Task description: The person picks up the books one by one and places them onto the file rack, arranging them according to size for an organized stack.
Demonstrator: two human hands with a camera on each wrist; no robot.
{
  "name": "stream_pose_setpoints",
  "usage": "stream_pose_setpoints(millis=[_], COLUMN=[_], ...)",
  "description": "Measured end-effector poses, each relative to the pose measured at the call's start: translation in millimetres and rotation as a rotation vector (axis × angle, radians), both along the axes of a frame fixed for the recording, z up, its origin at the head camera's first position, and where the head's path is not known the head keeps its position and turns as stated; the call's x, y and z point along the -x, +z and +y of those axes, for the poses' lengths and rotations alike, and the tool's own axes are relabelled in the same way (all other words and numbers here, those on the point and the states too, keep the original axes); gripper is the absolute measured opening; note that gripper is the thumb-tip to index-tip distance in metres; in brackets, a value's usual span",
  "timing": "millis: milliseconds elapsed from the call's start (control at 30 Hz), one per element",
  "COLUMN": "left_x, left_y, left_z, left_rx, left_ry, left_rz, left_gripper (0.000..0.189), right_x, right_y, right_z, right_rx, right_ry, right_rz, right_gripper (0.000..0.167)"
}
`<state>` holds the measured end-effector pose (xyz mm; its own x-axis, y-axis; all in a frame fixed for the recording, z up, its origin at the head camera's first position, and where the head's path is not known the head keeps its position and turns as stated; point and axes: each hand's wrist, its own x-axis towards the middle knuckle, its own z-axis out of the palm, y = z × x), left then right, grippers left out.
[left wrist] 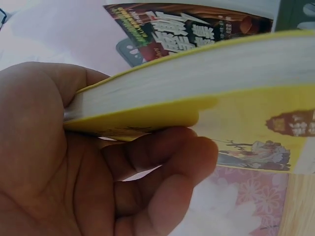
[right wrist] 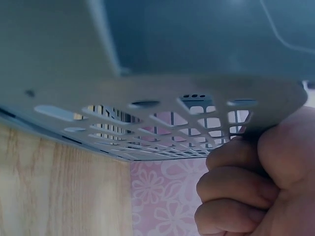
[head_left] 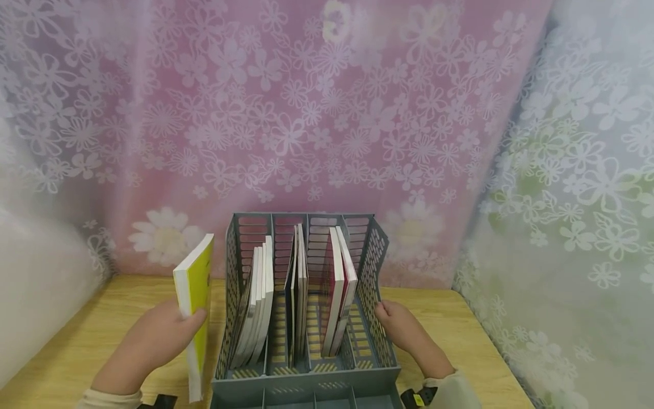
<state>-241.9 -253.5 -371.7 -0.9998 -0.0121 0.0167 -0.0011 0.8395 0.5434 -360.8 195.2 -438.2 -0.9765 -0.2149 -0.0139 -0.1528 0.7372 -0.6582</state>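
Note:
My left hand (head_left: 158, 332) holds a thick yellow book (head_left: 201, 278) upright, left of a grey plastic file rack (head_left: 306, 376). In the left wrist view, the thumb is on one cover and the curled fingers are against the other, with the white page edges (left wrist: 197, 76) between. My right hand (head_left: 406, 326) grips the rack's perforated right side wall (head_left: 374, 272) at its front edge. White-edged books (head_left: 260, 301) lean in the leftmost compartment. Thin books (head_left: 299, 278) stand in the one beside it, and books with red covers (head_left: 334, 289) tilt in the third.
The rack stands on a light wooden table (head_left: 444, 324), with a lower front section (head_left: 306, 397) towards me. Flower-patterned pink sheeting (head_left: 306, 125) hangs behind, and pale sheeting (head_left: 577, 227) closes the right side. A dark book cover with white lettering (left wrist: 182, 32) shows beyond the yellow book.

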Motion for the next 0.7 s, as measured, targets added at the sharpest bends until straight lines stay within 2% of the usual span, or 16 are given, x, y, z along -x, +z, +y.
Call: stream_pose_setpoints(millis=[233, 333, 467, 700], left_x=[3.3, 3.6, 1.9, 5.4], left_y=[-7.3, -10.0, -14.7, -18.0], left_z=[7.9, 10.0, 11.3, 6.4], left_rx=[0.019, -0.069, -0.202, -0.279], left_ry=[-0.042, -0.037, -0.001, 0.008], left_rz=[0.017, -0.027, -0.125, -0.201], left_gripper=[0.048, 0.05, 0.05, 0.061], right_x=[-1.1, -2.4, -3.7, -4.5], right_y=[0.0, 0.6, 2.9, 5.0], right_z=[1.3, -0.8, -3.5, -4.1], right_rx=[-0.032, -0.033, -0.074, -0.197], right_ry=[0.016, 0.014, 0.026, 0.041], right_rz=[0.022, 0.018, 0.038, 0.106], right_gripper=[0.039, 0.039, 0.039, 0.034])
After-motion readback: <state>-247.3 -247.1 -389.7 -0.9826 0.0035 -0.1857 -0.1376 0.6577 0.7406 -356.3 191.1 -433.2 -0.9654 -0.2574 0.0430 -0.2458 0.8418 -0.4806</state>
